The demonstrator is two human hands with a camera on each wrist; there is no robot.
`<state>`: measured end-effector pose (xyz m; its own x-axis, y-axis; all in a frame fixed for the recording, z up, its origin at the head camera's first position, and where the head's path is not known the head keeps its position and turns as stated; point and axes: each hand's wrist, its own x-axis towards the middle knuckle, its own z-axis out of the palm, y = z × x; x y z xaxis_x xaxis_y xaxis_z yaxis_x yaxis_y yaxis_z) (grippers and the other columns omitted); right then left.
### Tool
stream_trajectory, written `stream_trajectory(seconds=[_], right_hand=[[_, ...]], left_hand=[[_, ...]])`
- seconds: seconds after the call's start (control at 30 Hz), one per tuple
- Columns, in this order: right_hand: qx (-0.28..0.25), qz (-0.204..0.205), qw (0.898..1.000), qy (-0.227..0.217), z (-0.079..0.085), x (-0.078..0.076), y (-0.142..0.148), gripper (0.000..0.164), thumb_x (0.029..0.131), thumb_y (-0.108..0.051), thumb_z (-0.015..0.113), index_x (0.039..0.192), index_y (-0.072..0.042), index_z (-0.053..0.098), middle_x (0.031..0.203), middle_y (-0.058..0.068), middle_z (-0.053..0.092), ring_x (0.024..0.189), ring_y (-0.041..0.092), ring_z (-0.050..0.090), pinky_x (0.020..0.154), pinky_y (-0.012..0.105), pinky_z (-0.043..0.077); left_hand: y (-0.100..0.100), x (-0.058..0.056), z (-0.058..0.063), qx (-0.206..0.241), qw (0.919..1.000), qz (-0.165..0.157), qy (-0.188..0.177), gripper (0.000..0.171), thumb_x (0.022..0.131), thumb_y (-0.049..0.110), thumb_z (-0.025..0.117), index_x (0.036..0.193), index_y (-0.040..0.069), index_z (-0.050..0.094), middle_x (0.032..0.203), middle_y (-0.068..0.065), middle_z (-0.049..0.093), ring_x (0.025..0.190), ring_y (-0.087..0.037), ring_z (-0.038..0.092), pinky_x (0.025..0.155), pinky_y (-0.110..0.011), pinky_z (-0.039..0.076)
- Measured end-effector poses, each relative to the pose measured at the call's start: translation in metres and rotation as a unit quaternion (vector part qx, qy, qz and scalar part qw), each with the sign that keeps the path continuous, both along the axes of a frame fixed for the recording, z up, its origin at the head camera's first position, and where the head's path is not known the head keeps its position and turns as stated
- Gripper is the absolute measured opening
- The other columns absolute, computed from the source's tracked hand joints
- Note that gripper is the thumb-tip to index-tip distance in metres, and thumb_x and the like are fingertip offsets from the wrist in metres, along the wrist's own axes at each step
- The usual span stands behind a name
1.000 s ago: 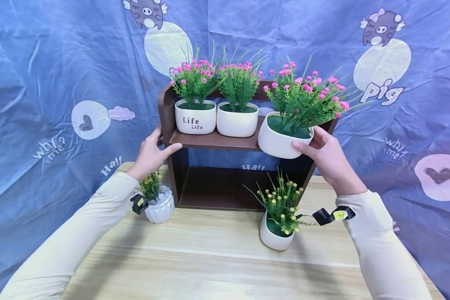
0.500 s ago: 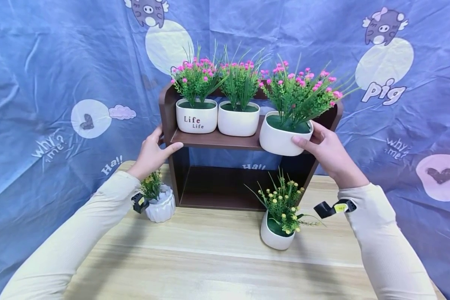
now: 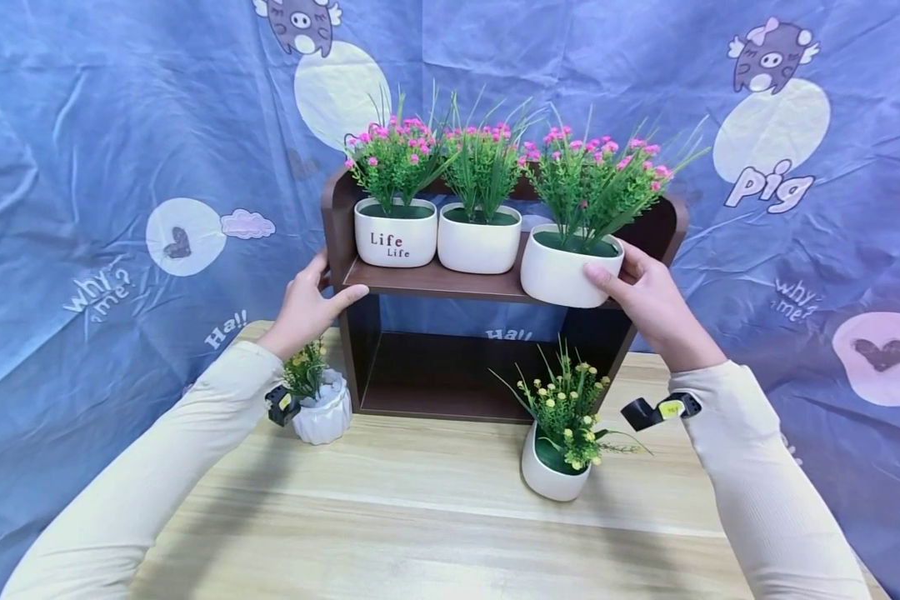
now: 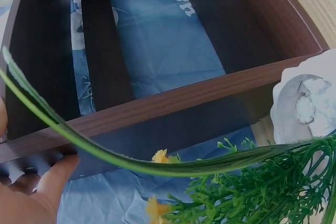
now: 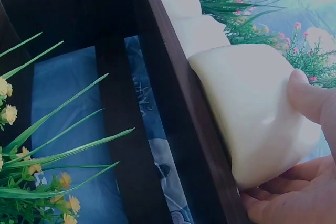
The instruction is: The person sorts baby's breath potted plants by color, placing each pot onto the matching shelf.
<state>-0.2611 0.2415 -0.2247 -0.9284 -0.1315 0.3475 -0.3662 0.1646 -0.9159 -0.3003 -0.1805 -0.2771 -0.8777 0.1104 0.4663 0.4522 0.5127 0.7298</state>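
Note:
My right hand (image 3: 648, 300) grips a white pot (image 3: 570, 271) of pink flowers by its right end, thumb on the front wall. The pot sits at the right of the upper board of a dark brown two-tier shelf (image 3: 450, 286), its front overhanging the board's edge. In the right wrist view the pot's base (image 5: 257, 108) shows, with fingers behind and below it. My left hand (image 3: 307, 302) holds the shelf's left side panel, thumb along the front, fingers behind. To the left on the upper board stand a "Life" pot (image 3: 395, 242) and a plain white pot (image 3: 478, 247), both with pink flowers.
A white oval pot (image 3: 555, 479) with yellow flowers stands on the wooden table (image 3: 420, 508) before the shelf's right end. A fluted white pot (image 3: 324, 417) with yellow flowers is beside the shelf's left foot. A blue printed cloth (image 3: 157, 125) hangs behind.
My right hand has shifted the pink-flowered pot slightly up and back onto the upper board, and its flowers lean less to the right. The left hand has stayed on the side panel.

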Motion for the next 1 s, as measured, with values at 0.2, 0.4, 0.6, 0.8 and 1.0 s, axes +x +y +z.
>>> stream_trajectory(seconds=[0.2,0.4,0.6,0.8,1.0], right_hand=[[0.025,-0.024,0.999,-0.003,0.0,-0.004,-0.002,0.057,0.094,-0.024,0.062,0.143,-0.005,0.038,0.121,-0.001,0.055,0.103,0.002,0.057,0.075,0.016,0.05],[0.044,-0.036,0.998,0.002,-0.001,-0.01,-0.004,0.064,0.096,-0.028,0.058,0.149,-0.007,0.029,0.134,0.007,0.048,0.114,0.005,0.052,0.084,0.011,0.045],[0.054,-0.045,0.997,-0.009,-0.002,-0.016,-0.003,0.07,0.097,-0.033,0.055,0.153,-0.01,0.022,0.15,0.016,0.035,0.131,0.014,0.042,0.091,0.01,0.041],[0.042,-0.053,0.998,0.01,-0.004,-0.021,-0.003,0.065,0.097,-0.026,0.055,0.152,-0.007,0.025,0.149,0.02,0.036,0.126,0.01,0.045,0.091,0.01,0.041],[0.055,-0.08,0.995,0.019,-0.004,-0.026,-0.006,0.065,0.096,-0.031,0.057,0.15,-0.006,0.03,0.145,0.017,0.042,0.123,0.009,0.048,0.089,0.01,0.042]], left_hand=[[0.0,0.002,0.001,0.0,1.0,0.005,0.002,0.075,0.087,0.035,0.071,0.15,0.021,0.033,0.142,-0.013,0.048,0.127,-0.034,0.05,0.094,-0.05,0.048],[0.0,0.002,0.001,-0.003,1.0,0.006,0.0,0.075,0.087,0.036,0.071,0.15,0.021,0.034,0.143,-0.013,0.048,0.127,-0.034,0.049,0.094,-0.05,0.048],[0.0,0.001,0.0,0.003,1.0,0.001,-0.005,0.073,0.086,0.038,0.071,0.149,0.023,0.035,0.143,-0.01,0.048,0.127,-0.032,0.049,0.093,-0.05,0.049],[0.0,0.0,-0.001,0.005,1.0,0.0,-0.002,0.072,0.087,0.037,0.07,0.148,0.022,0.036,0.142,-0.011,0.048,0.127,-0.032,0.05,0.092,-0.05,0.049],[0.001,0.0,-0.001,0.005,1.0,0.003,-0.002,0.072,0.087,0.037,0.07,0.148,0.02,0.036,0.141,-0.012,0.049,0.127,-0.032,0.05,0.092,-0.05,0.049]])
